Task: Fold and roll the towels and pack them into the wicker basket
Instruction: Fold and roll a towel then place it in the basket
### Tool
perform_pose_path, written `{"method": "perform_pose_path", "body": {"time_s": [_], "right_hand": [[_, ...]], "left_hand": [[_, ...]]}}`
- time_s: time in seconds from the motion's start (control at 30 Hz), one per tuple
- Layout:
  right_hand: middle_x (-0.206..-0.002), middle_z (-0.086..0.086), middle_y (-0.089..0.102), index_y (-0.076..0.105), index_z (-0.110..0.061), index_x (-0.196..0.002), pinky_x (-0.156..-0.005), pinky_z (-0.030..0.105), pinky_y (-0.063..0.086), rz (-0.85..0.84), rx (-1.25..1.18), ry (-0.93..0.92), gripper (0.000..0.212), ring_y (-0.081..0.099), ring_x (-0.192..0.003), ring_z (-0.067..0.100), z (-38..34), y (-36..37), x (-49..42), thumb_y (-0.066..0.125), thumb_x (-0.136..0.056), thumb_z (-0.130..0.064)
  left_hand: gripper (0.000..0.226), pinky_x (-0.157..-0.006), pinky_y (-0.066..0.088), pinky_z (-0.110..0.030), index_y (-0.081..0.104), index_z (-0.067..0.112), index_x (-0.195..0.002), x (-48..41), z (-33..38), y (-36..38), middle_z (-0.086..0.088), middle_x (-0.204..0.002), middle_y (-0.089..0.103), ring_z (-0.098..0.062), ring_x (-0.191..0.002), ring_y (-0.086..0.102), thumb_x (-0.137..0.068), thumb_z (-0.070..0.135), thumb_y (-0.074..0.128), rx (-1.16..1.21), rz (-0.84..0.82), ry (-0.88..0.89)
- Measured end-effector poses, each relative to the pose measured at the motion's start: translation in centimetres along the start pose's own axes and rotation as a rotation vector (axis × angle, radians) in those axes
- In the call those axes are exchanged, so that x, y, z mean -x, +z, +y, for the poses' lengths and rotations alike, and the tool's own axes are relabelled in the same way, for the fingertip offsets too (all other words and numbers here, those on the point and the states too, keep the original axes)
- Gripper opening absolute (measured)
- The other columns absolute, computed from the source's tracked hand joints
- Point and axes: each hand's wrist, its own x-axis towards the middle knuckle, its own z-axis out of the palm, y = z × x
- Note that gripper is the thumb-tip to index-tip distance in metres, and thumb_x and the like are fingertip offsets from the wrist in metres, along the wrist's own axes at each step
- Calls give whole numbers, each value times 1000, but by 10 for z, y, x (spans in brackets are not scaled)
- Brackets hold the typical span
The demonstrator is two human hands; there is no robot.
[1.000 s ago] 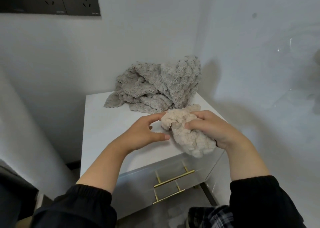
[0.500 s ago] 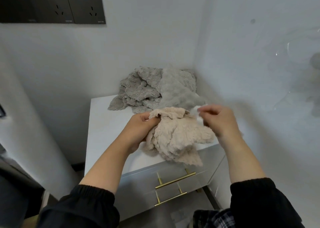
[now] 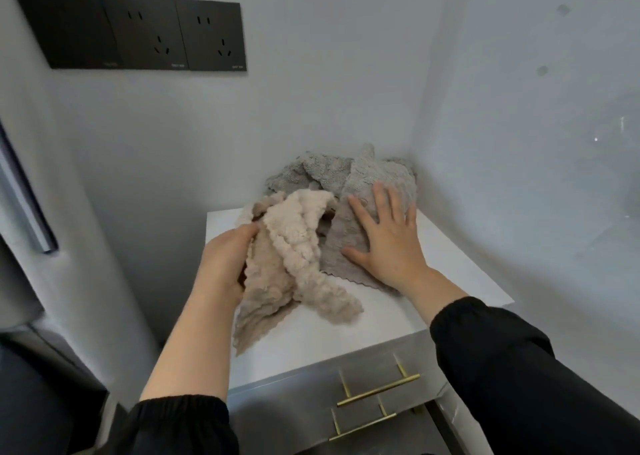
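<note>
Left hand has the beige towel bunched in curled fingers, the cloth draping down onto the white desk, while the right hand lies flat on the grey towel at the back corner, its fingers spread straight and pressing, gripping nothing. It looks like room is being made: the grey heap gets held or pushed aside so the beige one can go flat. To do it well, slide the grey cloth right back against the wall, then find two corners of the beige towel and shake it open before laying it down, because folding from a crumple gives a lumpy roll. No wicker basket is in sight. Compared with half a second ago, the right hand has let go of the beige corner it was pinching and crossed to the grey towel; a second ago the beige towel was a tight ball between both hands, and now it hangs loose and half opened.
</note>
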Motion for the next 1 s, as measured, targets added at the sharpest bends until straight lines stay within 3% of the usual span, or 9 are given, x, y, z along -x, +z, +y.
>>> {"method": "perform_pose_path", "body": {"time_s": [0.23,0.4,0.57,0.67,0.73,0.8,0.83,0.9,1.0], "right_hand": [[-160,13,-4,5,-29,-153,-112,59,-5,-3,162,84,90,-6,-147,33,17,41,-41,43,-83,-70],[-159,10,-15,-7,-31,-151,-114,59,-3,-43,164,179,86,-12,-146,30,30,53,-68,35,-87,-69],[-159,10,-17,-8,-31,-152,-114,60,-4,-112,186,176,86,-13,-146,29,31,48,-76,37,-88,-68],[-159,8,-14,-1,-31,-152,-112,55,-11,-93,46,161,86,-15,-146,28,22,35,-67,45,-87,-64],[-160,7,5,18,-24,-151,-114,51,-10,85,-170,188,71,-2,-147,28,11,22,-50,50,-92,-47],[-139,9,44,50,-12,-131,-116,45,23,330,-380,208,42,35,-133,29,-7,7,-27,51,-92,-26],[-116,5,56,61,-9,-114,-100,30,38,377,-464,233,26,49,-113,24,-17,-2,-14,51,-92,-21],[-77,-4,57,63,-13,-81,-66,20,38,183,-586,299,21,52,-74,15,-36,-14,6,52,-93,-27],[-59,-5,49,53,-16,-66,-53,28,31,-259,-656,319,35,45,-56,12,-49,-21,24,58,-88,-43]], "left_hand": [[15,-82,53,-44,65,14,-90,-4,-19,24,-11,-95,69,-29,-91,66,-87,25,56,-172,1,123],[14,-47,44,-24,49,9,-102,-20,-20,31,-4,-75,57,-14,-58,57,-89,11,54,26,-169,13],[48,-72,55,-40,38,12,-137,-25,-17,27,-9,-110,63,-25,-85,65,-92,4,54,201,-250,-88],[45,-56,52,-31,45,9,-132,-23,-19,28,-2,-79,63,-16,-62,60,-89,1,53,81,-245,-76],[53,-46,43,-26,38,2,-138,-22,-22,31,1,-61,54,-13,-47,51,-86,2,51,-15,-242,-71],[58,-46,38,-25,36,3,-141,-22,-25,35,-1,-63,50,-14,-46,47,-85,4,51,-60,-236,-56],[56,-51,38,-26,39,7,-140,-20,-26,36,-3,-66,51,-15,-50,47,-86,5,53,-71,-218,-46],[51,-61,43,-31,45,13,-135,-20,-29,37,-5,-72,59,-18,-61,52,-86,7,58,-111,-189,-14],[50,-78,56,-38,53,14,-130,-15,-33,40,-8,-98,68,-22,-83,66,-82,9,65,-211,-184,21]]}}
